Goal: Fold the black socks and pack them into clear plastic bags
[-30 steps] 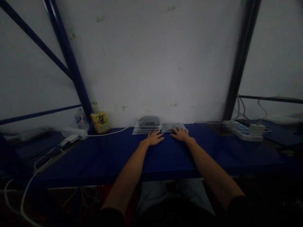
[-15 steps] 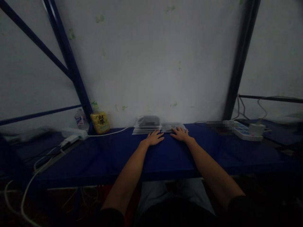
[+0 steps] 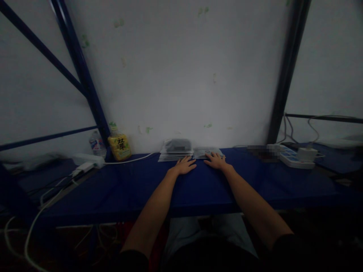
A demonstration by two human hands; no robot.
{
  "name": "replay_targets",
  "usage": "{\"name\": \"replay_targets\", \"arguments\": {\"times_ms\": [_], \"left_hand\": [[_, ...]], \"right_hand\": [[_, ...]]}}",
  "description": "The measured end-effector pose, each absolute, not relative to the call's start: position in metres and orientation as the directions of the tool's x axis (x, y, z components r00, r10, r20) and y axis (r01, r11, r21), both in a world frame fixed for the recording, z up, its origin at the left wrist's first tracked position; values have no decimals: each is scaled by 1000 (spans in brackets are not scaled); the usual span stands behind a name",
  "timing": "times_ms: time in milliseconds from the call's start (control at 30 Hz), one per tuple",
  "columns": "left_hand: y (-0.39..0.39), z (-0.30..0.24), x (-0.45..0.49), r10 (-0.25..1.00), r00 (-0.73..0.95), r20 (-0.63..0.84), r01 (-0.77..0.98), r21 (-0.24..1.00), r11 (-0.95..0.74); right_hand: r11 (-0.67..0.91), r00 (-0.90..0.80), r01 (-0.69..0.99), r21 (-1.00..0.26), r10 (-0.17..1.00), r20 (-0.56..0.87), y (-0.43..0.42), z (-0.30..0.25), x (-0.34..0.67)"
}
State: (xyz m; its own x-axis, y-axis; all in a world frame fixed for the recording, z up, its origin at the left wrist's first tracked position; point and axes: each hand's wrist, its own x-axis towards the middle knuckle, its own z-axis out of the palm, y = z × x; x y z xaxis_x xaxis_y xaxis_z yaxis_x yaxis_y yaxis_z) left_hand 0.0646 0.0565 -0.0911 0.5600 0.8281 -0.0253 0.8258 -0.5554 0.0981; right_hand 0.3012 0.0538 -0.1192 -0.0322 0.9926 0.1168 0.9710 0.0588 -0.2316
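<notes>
My left hand lies open on the blue table, its fingers spread at the front edge of a stack of flat grey-and-white packets. Farther right, my right hand is also open, with its fingertips over a single flat grey packet. That packet has a small round mark and is partly covered by the fingers. Neither hand grips anything. The stack and the single packet lie side by side against the wall; what is inside them cannot be made out.
A yellow-labelled bottle and a clear bottle stand at the left by a blue post. White cables and a power strip lie at the left edge. Another power strip with a plugged-in adapter sits at the right.
</notes>
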Motion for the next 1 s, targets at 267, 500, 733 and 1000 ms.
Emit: {"name": "replay_targets", "arguments": {"times_ms": [267, 500, 733, 1000], "left_hand": [[56, -90, 65, 833, 552, -24, 832, 79, -549], [61, -94, 64, 829, 559, -24, 827, 90, -555], [61, -95, 64, 831, 556, -15, 827, 102, -552], [54, -87, 64, 778, 608, 159, 786, 11, -617]], "right_hand": [[69, -40, 972, -226, 990, 133, 56, -122, 302], [61, -33, 972, -227, 992, 125, 57, -122, 301], [63, -33, 971, -232, 991, 129, 57, -122, 302], [65, -40, 972, -224, 993, 115, 45, -110, 298]]}}
